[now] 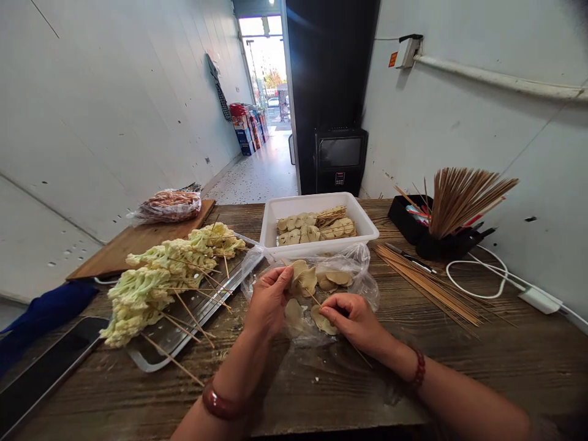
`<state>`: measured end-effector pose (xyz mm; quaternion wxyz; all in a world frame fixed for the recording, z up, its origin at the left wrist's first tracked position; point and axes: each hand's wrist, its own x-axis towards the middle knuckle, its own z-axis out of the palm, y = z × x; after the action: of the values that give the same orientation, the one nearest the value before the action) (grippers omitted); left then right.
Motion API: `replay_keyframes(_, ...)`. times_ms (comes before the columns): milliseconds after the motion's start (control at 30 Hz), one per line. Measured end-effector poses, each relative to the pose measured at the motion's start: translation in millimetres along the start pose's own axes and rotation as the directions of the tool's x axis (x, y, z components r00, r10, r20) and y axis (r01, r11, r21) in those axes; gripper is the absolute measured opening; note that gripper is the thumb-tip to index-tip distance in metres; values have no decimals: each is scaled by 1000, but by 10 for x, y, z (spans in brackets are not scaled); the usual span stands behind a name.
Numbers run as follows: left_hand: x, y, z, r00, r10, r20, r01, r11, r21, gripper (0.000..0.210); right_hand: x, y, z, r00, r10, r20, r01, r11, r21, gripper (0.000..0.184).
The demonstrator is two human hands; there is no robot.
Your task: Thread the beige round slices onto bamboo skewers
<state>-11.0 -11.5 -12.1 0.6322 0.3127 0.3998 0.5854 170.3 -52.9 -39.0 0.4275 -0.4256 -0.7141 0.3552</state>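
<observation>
My left hand (271,300) pinches pale, thin round slices (304,277) that are threaded on a thin wooden skewer (314,299). My right hand (351,318) grips the same skewer lower down, its end sticking out below the fingers. Under both hands lies a clear plastic bag (362,263) with more loose slices (334,279) on it. Just behind the bag stands a white plastic tub (316,250) holding rows of skewered slices (337,228).
Skewered cauliflower (156,275) lies on a metal tray (151,361) at left, beside a cutting board (110,257) with a bagged bundle (168,205). At right are loose skewers (427,285), a black holder full of skewers (463,202) and a white cable (478,296). A phone-like dark slab (46,380) lies front left.
</observation>
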Motion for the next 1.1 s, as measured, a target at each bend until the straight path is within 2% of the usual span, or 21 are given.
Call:
replay_keyframes(167,-11,8,15,999,8,35,-6,999,-51,38,10,3,-10,999,-4,-39,3,1000,-17,22)
replay_keyframes(300,-26,-24,30,997,-2,76,3,1000,-12,43,16,5,-14,999,-13,-49,12,1000,-16,21)
replay_keyframes(767,-53,-6,70,1000,20,-18,-21,1000,-17,54,7,-22,-6,1000,-9,-27,9,1000,-15,20)
replay_keyframes(1100,-89,-19,128,999,28,-37,-29,999,-13,62,8,0,15,999,-22,-43,20,999,-31,21)
